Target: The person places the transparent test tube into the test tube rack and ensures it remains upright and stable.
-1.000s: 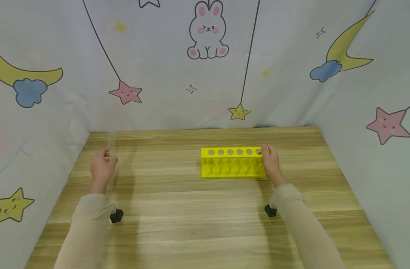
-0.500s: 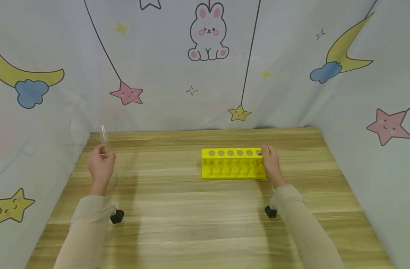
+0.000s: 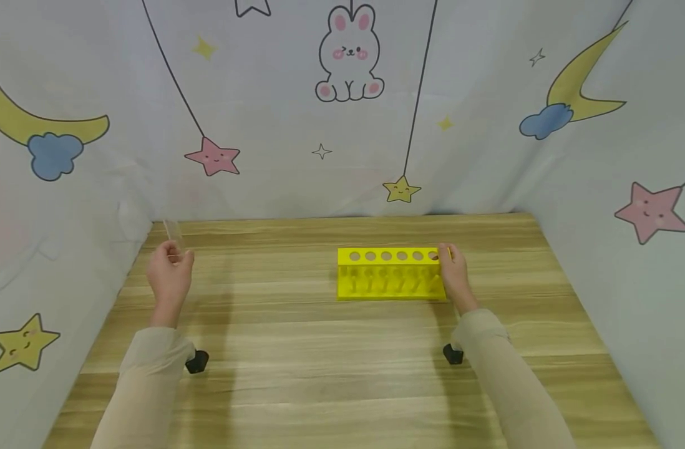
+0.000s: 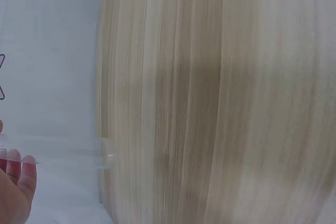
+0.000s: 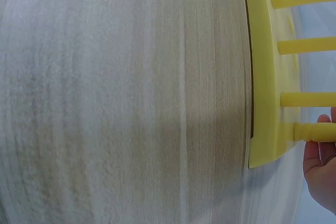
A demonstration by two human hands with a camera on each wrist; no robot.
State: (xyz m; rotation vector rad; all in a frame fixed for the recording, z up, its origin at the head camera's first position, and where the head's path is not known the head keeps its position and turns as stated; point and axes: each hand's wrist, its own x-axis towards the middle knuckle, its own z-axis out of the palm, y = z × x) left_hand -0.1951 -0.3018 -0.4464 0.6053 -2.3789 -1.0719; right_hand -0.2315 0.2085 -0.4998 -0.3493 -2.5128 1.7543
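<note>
At the left of the head view, my left hand holds a clear test tube between thumb and fingers. Its upper part leans left and away past my fingertips, faint against the wood. In the left wrist view the same tube lies across the fingers, one end reaching over the table's far edge. My right hand grips the right end of a yellow test tube rack, thumb on top. The rack stands on the table, its row of round holes unfilled. In the right wrist view, fingers curl behind its end post.
The wood-grain table stretches between both arms. White cloth printed with a rabbit, stars and moons hangs behind and along both sides. A black piece shows at the left wrist, and another black piece at the right.
The test tube has gone from nearly upright to leaning left and away, and my left hand has shifted slightly left. My right hand and the rack stay in place.
</note>
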